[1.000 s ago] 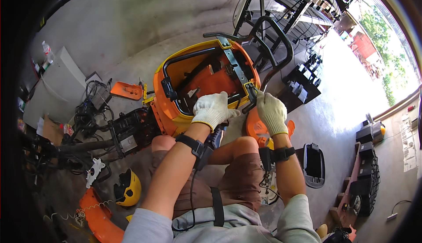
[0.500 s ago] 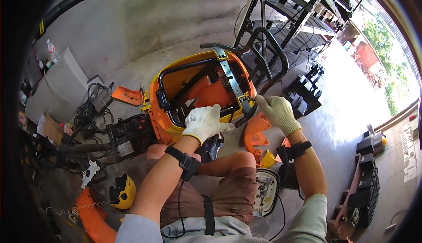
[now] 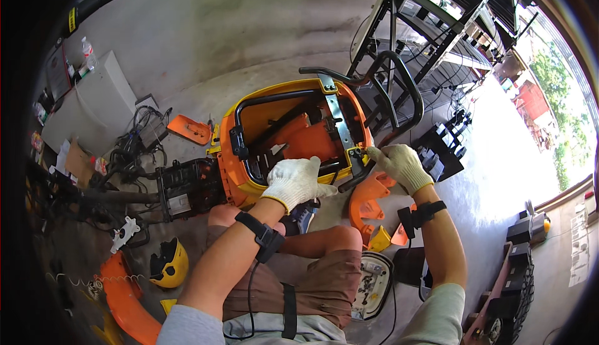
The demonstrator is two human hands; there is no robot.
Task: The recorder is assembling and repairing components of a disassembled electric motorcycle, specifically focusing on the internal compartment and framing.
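In front of me lies an orange and yellow scooter body [image 3: 232, 171], partly stripped, with an open cavity. A black tube frame [image 3: 262, 103] runs round that opening, and a flat metal bracket [image 3: 339, 123] crosses its right end. My left hand [image 3: 293, 181], in a white knit glove, is closed over the tube at the near rim; its thumb points right and some fingers are hidden. At the bracket's near end, my gloved right hand [image 3: 399, 165] has its fingertips pinched together by a yellow corner piece [image 3: 357, 156]. Whatever they pinch is too small to make out.
Orange curved panels [image 3: 365, 204] lie right of my knees, beside a white-lined part [image 3: 372, 282]. A yellow and black shell [image 3: 170, 264] and an orange fender [image 3: 118, 289] lie at left. A black tubular rail [image 3: 409, 89] juts out near the metal rack [image 3: 430, 39].
The view has shifted a little, so the scooter body sits slightly further right and lower. Both hands keep their places against it.
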